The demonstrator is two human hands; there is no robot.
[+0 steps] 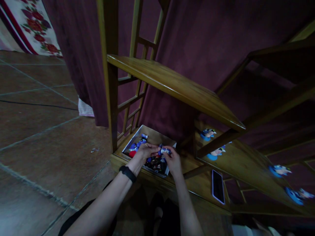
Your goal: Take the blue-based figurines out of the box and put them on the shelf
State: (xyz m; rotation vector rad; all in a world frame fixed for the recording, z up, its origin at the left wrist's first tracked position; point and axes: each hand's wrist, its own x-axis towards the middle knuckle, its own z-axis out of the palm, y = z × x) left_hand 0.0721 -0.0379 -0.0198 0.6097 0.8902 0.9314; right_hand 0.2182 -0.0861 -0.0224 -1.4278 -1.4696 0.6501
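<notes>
A shallow open box [157,137] sits on the lowest wooden shelf, holding several small blue, red and dark figurines. My left hand [145,151], with a black band on its wrist, reaches into the box with fingers curled over the figurines. My right hand [173,159] is beside it, fingers closed on a small blue and white figurine [165,150] held over the box. Both hands meet at that figurine.
A wooden shelf unit [177,86] stands against a dark red curtain [211,39]. Blue figurines [208,134] stand in a row on a shelf to the right. A phone [218,186] lies flat on the lowest shelf. A tiled floor [41,131] spreads to the left.
</notes>
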